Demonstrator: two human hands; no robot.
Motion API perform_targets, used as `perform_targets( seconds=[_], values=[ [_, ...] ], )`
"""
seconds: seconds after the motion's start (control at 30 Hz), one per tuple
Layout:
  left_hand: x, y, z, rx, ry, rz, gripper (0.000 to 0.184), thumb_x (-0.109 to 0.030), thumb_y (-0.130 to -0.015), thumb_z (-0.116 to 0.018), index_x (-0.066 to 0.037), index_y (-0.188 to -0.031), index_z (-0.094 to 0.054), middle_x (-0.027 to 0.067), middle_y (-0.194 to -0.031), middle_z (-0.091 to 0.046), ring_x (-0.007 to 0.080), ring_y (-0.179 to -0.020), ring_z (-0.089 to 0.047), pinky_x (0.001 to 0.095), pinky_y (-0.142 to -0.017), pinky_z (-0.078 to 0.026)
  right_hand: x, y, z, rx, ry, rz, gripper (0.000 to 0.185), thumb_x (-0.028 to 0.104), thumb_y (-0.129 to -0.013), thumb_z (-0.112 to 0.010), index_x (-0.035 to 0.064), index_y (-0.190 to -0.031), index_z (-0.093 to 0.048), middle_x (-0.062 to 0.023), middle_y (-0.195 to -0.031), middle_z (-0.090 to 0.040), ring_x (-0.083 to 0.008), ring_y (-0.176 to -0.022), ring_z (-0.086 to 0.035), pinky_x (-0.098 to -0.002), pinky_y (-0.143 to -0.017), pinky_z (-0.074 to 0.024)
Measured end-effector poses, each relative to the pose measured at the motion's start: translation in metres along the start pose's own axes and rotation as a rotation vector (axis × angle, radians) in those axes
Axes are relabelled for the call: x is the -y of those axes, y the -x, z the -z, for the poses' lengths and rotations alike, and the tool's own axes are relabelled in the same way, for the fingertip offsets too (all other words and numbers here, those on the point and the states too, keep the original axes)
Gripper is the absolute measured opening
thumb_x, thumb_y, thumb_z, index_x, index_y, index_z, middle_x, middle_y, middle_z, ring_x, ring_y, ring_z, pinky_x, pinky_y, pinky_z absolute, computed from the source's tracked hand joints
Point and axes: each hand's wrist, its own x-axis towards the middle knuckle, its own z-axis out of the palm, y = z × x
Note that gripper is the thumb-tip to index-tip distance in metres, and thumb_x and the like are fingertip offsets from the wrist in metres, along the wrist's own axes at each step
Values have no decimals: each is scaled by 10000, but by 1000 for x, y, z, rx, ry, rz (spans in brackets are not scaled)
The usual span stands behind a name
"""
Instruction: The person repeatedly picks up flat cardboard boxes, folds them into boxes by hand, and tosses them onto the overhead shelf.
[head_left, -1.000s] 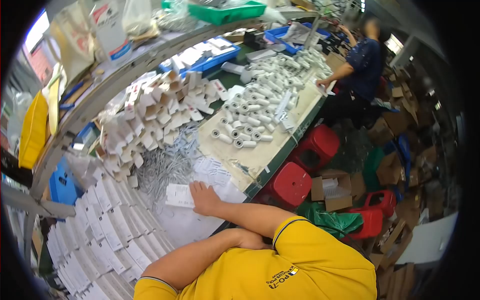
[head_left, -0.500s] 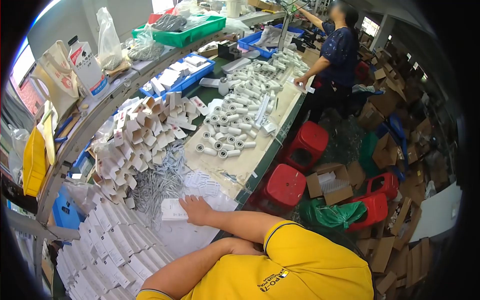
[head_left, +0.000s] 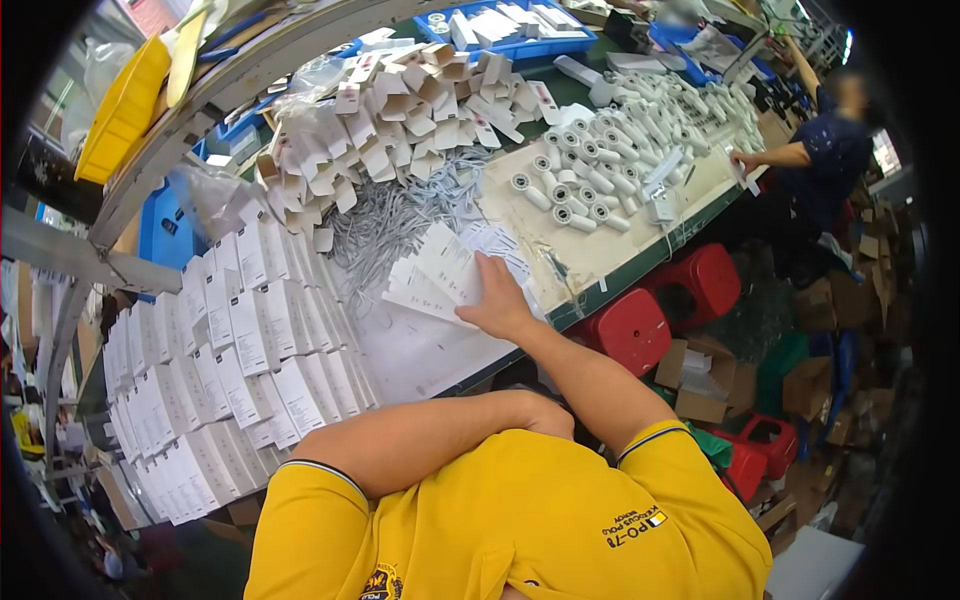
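My right hand (head_left: 497, 300) grips a fan of white printed papers (head_left: 440, 275) by their right edge, thumb below and fingers on top. The papers lie low over the white worktop sheet (head_left: 420, 350), beside a heap of thin grey strips (head_left: 390, 225). My left forearm crosses my body. My left hand (head_left: 548, 412) is bent down by the table edge, its fingers hidden. Stacked white boxes with black print (head_left: 240, 330) stand left of the papers.
Open white cartons (head_left: 410, 100) are piled behind the strips. White cylindrical parts (head_left: 590, 160) cover the wooden board. A blue tray (head_left: 520, 45) stands at the back. Red stools (head_left: 632, 330) line the table's right side. A co-worker (head_left: 835, 150) reaches over the far end.
The view has swung toward the left part of the table. My right hand has gone from resting flat on a white paper to gripping several, now fanned and tilted.
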Motion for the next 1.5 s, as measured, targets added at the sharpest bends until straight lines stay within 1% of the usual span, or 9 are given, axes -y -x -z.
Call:
perform_targets(
  seconds=[0.13, 0.27, 0.37, 0.4, 0.47, 0.67, 0.8, 1.13, 1.5],
  values=[
    [-4, 56, -3, -438, -29, -20, 621, -565, -1002, -548, 10, -995, -782, 141, -885, -753, 320, -767, -654, 393, -792, -542, 3, 6, 7, -71, -108, 40, 942, 270, -720, -828, 8, -1514, -394, -184, -1355, -517, -356, -1215, -549, -399, -1060, -461],
    [9, 150, -2, -985, 169, 530, 552, -486, -869, -674, 60, -920, -736, 252, -888, -723, 394, -745, -646, 437, -741, -536, 18, 17, 29, 41, -394, 56, 891, 197, -714, -848, 13, -1486, -444, -169, -1361, -536, -314, -1198, -571, -372, -1038, -475],
    [93, 153, -22, -1835, 311, 100, 503, -184, -747, -880, 43, -1148, -681, 176, -974, -739, 314, -843, -688, 416, -788, -567, 42, 38, 43, 118, -563, 50, 851, 146, -721, -850, 15, -1472, -469, -158, -1364, -550, -283, -1188, -581, -354, -1022, -481],
    [97, 154, -19, -1847, 315, 98, 503, -184, -747, -880, 43, -1148, -681, 176, -974, -739, 314, -843, -688, 416, -788, -567, 54, 41, 49, 168, -633, 61, 829, 119, -731, -846, 15, -1466, -477, -152, -1365, -558, -266, -1183, -585, -345, -1014, -483],
    [101, 153, -19, -1537, 966, -570, 697, 8, -717, -866, -1, -1352, -579, 135, -1182, -698, 245, -1008, -652, 381, -907, -553, 67, 51, 53, 272, -775, 64, 786, 66, -750, -837, 16, -1455, -493, -139, -1366, -574, -232, -1173, -592, -328, -998, -487],
    [97, 155, -23, -1375, 1229, -388, 834, 46, -774, -823, -11, -1508, -430, 188, -1374, -598, 289, -1192, -619, 405, -1011, -522, 74, 60, 47, 458, -924, -131, 771, -16, -788, -802, 34, -1485, -476, -133, -1412, -587, -211, -1220, -583, -352, -1071, -456],
    [77, 144, -24, -1720, 989, -742, 913, 62, -804, -777, -62, -1586, -321, 188, -1431, -556, 270, -1221, -605, 379, -1058, -486, 90, 63, 45, 290, -1036, -115, 720, 28, -825, -808, 43, -1468, -484, -112, -1371, -602, -193, -1200, -586, -322, -1030, -471],
    [77, 151, -28, -1805, 477, -660, 811, 51, -830, -720, -123, -1539, -365, 169, -1371, -584, 270, -1216, -598, 388, -1071, -473, 118, 60, 47, 75, -884, 151, 778, 52, -836, -814, 64, -1512, -429, -116, -1403, -579, -214, -1233, -580, -345, -1074, -451],
    [80, 153, -34, -1760, 711, -746, 659, 30, -793, -764, -107, -1370, -477, 151, -1346, -605, 277, -1156, -628, 384, -989, -504, 118, 47, 73, 9, -542, 391, 627, 82, -862, -798, 51, -1432, -540, -98, -1361, -572, -185, -1109, -579, -272, -971, -456]
  ],
)
